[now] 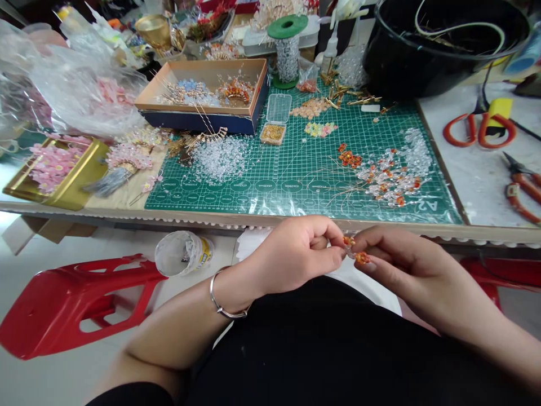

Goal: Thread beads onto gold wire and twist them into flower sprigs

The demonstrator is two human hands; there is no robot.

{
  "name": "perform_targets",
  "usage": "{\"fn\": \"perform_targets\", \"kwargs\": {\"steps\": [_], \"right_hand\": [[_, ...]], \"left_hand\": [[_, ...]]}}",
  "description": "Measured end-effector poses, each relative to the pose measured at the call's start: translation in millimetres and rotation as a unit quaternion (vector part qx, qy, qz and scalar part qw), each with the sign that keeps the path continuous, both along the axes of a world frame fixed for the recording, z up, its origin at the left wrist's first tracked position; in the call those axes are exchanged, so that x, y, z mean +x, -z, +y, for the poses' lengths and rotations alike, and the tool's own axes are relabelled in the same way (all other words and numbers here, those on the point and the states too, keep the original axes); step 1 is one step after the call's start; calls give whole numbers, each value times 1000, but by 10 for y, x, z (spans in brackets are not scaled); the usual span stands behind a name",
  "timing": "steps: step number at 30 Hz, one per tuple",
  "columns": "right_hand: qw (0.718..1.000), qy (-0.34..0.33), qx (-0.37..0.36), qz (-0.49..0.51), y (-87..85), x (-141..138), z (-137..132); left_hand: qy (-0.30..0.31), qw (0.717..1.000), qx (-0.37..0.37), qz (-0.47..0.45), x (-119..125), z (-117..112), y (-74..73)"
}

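Note:
Between my hands, just in front of the table edge, is a small beaded piece (361,257) with orange flower-like parts and clear beads. My left hand (302,248), with a silver bangle at the wrist, pinches one side of it between thumb and forefinger. On the other side, the thumb and fingers of my right hand (406,265) close on it. Beyond them on the green cutting mat (270,194) lies a pile of orange-and-clear beaded pieces (391,175) with thin wire stems. A small cluster of orange flowers (349,156) sits to its left.
Clear beads (220,158) are heaped on the mat's left. Behind stand a box of hair ornaments (198,118), a wire spool (287,51) and a black tub (443,51). Orange-handled scissors (479,132) and pliers (524,186) lie right. A red stool (46,310) stands below left.

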State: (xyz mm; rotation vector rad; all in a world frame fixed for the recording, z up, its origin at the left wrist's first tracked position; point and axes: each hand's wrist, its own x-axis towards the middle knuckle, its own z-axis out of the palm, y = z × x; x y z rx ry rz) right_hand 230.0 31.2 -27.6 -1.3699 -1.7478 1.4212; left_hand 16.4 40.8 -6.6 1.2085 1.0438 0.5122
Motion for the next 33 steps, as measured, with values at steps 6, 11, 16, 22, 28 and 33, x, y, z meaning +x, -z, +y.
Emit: {"fn": "perform_targets", "kwargs": {"steps": [6, 11, 16, 22, 28, 33], "right_hand": [[933, -57, 323, -146, 1, -6, -56], [884, -75, 420, -190, -12, -24, -69], [920, -36, 358, -153, -44, -84, -61], [998, 30, 1, 51, -49, -127, 34], [970, 32, -179, 159, -25, -111, 89], [984, 4, -157, 81, -65, 2, 96]], "left_hand": [[-8, 1000, 8, 25, 15, 10, -43], [-13, 999, 29, 42, 36, 10, -78], [-20, 997, 54, 53, 40, -7, -68], [-29, 999, 14, -1, 18, -8, -39], [-40, 994, -40, -94, 11, 13, -1], [-46, 995, -20, -84, 6, -4, 21]]}}
